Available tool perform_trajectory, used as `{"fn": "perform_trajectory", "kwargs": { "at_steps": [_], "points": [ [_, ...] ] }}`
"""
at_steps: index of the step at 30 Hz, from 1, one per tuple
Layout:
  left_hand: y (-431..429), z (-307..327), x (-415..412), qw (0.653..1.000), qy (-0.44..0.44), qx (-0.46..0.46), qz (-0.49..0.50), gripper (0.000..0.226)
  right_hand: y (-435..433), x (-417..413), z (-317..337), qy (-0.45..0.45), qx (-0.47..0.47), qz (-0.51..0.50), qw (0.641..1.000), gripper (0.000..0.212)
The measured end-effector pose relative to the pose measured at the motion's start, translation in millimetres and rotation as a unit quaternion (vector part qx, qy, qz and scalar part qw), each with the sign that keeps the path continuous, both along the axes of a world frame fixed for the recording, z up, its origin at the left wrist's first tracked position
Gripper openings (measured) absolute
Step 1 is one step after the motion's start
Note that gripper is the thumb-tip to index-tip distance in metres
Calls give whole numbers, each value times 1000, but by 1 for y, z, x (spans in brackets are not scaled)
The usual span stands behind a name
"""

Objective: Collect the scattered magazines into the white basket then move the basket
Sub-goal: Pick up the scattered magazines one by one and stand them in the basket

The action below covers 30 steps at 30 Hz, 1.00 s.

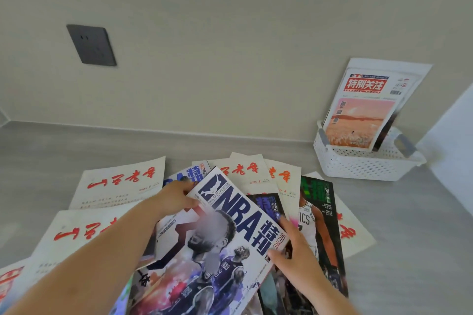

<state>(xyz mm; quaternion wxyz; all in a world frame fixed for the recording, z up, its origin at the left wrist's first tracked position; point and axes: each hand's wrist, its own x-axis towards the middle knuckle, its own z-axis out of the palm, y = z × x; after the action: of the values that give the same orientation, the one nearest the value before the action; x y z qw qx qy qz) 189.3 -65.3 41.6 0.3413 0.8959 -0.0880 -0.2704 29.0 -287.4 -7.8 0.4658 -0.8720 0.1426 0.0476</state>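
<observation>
Where floor (38, 161) meets wall (230, 59), right: white basket (363, 165), red-banner magazine (363, 110) upright inside. NBA magazine (230, 238) atop the scattered pile (120, 179) mid-floor; left hand (176, 195) fingers pinch its top corner, right hand (294, 250) fingers its side edge.

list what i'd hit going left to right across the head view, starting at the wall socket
wall socket → left hand → NBA magazine, held by both hands → right hand → white basket
</observation>
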Motion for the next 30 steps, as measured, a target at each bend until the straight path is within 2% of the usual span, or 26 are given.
{"fn": "perform_trajectory", "kwargs": {
  "at_steps": [4, 5, 7, 9, 12, 15, 18, 21, 24, 30],
  "points": [
    [-3, 14, -14, 993, -24, -118, 19, 10, -1, -1, 11, -30, 166, -116, 979, 72],
    [-6, 20, -18, 988, -31, -147, 21, 12, -4, -1, 14, -43, 208, -153, 965, 68],
    [-13, 36, -25, 975, -46, -216, 24, 16, -9, -3, 19, -68, 253, -205, 943, 48],
    [-23, 54, -33, 957, -58, -283, 29, 19, -17, -6, 25, -95, 276, -222, 930, 31],
    [-44, 78, -43, 927, -63, -368, 36, 21, -30, -7, 47, -92, 314, -183, 927, 27],
    [-67, 98, -52, 908, -88, -408, 49, 21, -53, -6, 72, -107, 277, -158, 942, 19],
    [-90, 112, -58, 891, -127, -429, 73, 24, -83, -5, 101, -119, 166, -149, 968, 15],
    [-114, 127, -59, 880, -157, -439, 90, 22, -113, -2, 129, -152, 107, -113, 976, 23],
    [-142, 145, -54, 870, -187, -446, 99, 22, -143, 3, 161, -199, 69, -112, 971, 29],
    [-211, 178, -29, 869, -248, -417, 103, 21, -213, 22, 213, -284, -1, -163, 945, 16]
  ]
}}
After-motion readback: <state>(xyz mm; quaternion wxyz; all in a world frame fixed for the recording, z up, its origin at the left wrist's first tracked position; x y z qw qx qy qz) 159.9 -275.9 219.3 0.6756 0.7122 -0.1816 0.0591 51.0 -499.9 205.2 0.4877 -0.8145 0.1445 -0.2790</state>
